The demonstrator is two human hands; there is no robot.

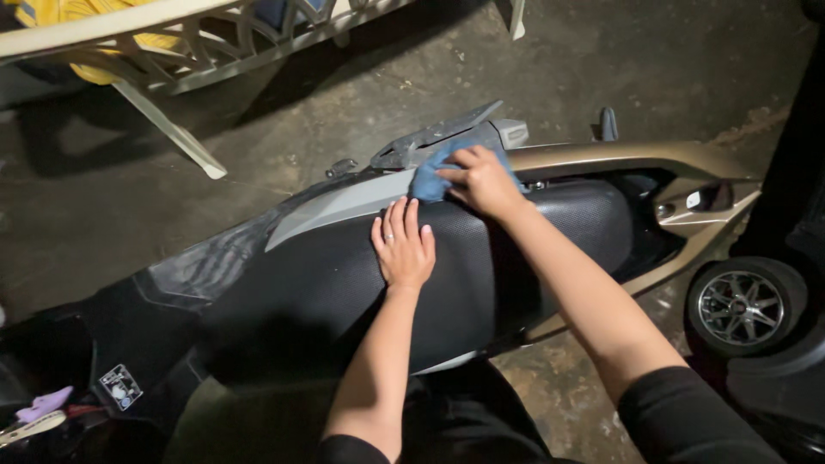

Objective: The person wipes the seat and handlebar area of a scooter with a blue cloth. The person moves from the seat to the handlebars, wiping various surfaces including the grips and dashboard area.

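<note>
A scooter lies across the view with a black textured seat [326,283] and grey and gold side panels [344,202]. My left hand [402,245] rests flat on the seat, fingers together, a ring on one finger, holding nothing. My right hand [481,180] presses a blue cloth [430,176] against the upper edge of the seat, where it meets the grey panel and the dark rear grab rail [438,133].
A white plastic chair [172,51] with yellow cloth on it stands at the top left on the dark concrete floor. A wheel with a spoked alloy rim [743,305] is at the right. Small items, one purple [43,402], lie at the bottom left.
</note>
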